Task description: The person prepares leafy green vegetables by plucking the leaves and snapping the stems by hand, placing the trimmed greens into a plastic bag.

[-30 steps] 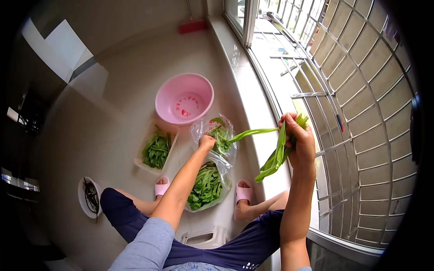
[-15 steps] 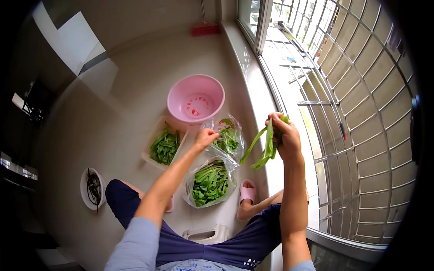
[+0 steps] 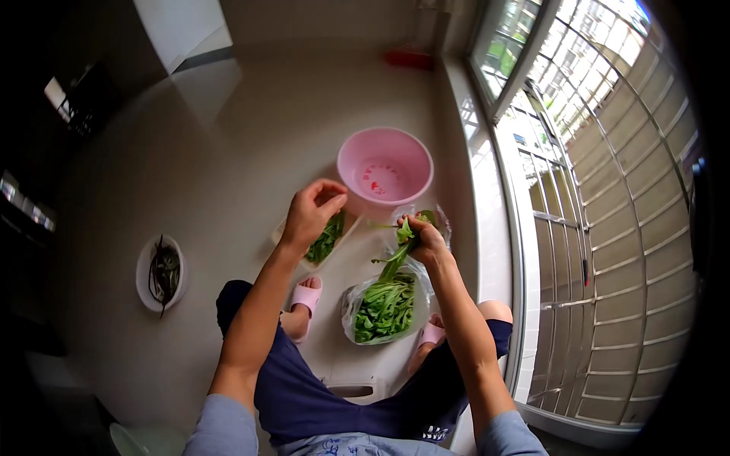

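My right hand is closed around a few leafy greens, whose long leaves hang down to the left. Below them, an open clear plastic bag holds a pile of the same greens. Behind my right hand a second clear bag is partly hidden. My left hand is above a light plastic basket of green leaves, covering part of it. Its thumb and fingers are drawn together; whatever they pinch, if anything, cannot be made out.
A pink basin with red print inside stands beyond my hands. At the left is a white bowl with dark, wilted-looking stems. A window ledge and metal bars run along the right. A stool is below me.
My right hand has moved left and down with the greens, from the ledge to above the bags. My left hand has gone from the far bag to over the basket. The camera view has shifted.
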Demonstrator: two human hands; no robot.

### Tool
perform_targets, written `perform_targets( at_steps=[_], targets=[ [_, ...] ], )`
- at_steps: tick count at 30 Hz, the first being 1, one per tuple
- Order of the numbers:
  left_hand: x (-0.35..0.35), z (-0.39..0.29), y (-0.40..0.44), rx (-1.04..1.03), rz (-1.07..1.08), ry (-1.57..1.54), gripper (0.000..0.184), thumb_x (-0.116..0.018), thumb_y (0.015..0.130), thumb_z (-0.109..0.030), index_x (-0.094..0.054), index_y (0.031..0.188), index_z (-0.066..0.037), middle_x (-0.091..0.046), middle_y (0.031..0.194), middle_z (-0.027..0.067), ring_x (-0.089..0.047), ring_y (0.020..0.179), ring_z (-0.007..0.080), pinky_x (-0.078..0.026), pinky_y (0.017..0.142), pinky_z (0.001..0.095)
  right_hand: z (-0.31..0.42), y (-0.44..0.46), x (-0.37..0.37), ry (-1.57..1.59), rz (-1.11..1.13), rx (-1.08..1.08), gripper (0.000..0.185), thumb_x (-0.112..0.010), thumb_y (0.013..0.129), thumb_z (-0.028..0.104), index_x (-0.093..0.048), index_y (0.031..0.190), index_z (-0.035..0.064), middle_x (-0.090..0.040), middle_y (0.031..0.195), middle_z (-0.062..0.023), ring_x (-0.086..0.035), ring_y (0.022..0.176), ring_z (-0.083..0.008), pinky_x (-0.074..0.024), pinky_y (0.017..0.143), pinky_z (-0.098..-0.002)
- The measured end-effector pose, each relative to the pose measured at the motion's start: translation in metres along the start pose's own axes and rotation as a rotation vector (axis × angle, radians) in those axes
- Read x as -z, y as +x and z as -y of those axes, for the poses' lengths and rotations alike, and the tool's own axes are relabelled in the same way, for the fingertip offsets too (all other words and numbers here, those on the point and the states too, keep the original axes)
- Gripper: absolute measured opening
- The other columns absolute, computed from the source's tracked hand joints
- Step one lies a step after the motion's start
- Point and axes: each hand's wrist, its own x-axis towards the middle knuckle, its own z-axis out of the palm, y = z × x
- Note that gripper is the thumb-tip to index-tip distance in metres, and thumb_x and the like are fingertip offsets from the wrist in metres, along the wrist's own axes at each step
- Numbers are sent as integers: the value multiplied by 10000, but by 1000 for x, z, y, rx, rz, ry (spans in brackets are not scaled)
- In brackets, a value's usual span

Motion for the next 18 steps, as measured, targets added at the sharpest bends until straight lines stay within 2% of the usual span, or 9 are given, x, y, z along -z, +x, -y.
perform_targets(
  at_steps=[2, 4, 6, 8, 10, 14, 16, 18],
  targets=[
    [20, 2, 4, 3, -31, 4, 130, -525, 754, -65, -538, 867, -1, -559, 793, 46, -524, 718, 88, -430, 647, 198, -19, 29, 0, -31, -34, -58, 118, -397, 833, 155, -447, 821, 49, -538, 711, -77, -442, 527, -155, -362, 456, -243],
    [42, 9, 10, 47, -93, 11, 135, -528, 751, -74, -542, 865, -2, -560, 782, 40, -522, 711, 89, -427, 649, 200, -32, 57, 4, 170, 176, -210, 110, -405, 829, 147, -449, 804, 50, -507, 659, -56, -427, 512, -137, -359, 448, -230],
    [59, 14, 12, 90, -142, 17, 140, -531, 748, -82, -547, 862, -3, -560, 772, 35, -520, 704, 91, -424, 652, 203, -42, 69, -10, 169, 190, -269, 114, -414, 824, 140, -459, 798, 38, -483, 630, -42, -415, 504, -122, -352, 447, -215],
    [66, 11, 10, 73, -41, 279, 155, -537, 746, -108, -558, 858, -3, -564, 758, 25, -516, 700, 88, -417, 650, 211, -47, 60, -35, 244, 209, -330, 122, -420, 821, 132, -469, 804, 22, -480, 634, -44, -409, 508, -121, -352, 448, -207],
    [74, 12, 5, 133, -6, 262, 168, -536, 747, -122, -565, 862, -4, -570, 756, 19, -512, 696, 84, -413, 646, 217, -48, 53, -51, 342, 319, -387, 130, -426, 817, 118, -474, 800, -2, -464, 629, -44, -402, 516, -117, -352, 439, -196],
    [85, 20, 0, 174, 80, 274, 181, -532, 751, -122, -562, 870, 11, -582, 763, 40, -525, 681, 86, -418, 640, 213, -49, 44, -70, 346, 354, -386, 136, -423, 818, 115, -471, 794, -10, -457, 629, -44, -398, 518, -114, -345, 433, -187],
    [88, 12, -7, 346, 286, 136, 185, -530, 753, -121, -560, 861, 26, -589, 759, 50, -530, 671, 89, -425, 638, 215, -48, 38, -77, 341, 348, -382, 137, -421, 819, 115, -471, 793, -10, -455, 630, -44, -397, 519, -113, -343, 431, -185],
    [90, 15, -12, 360, 333, 163, 196, -526, 760, -135, -561, 856, 32, -594, 753, 59, -537, 670, 94, -428, 636, 219, -47, 33, -81, 360, 378, -375, 134, -420, 820, 111, -471, 792, -10, -452, 631, -45, -393, 512, -113, -340, 426, -188]
  ],
)
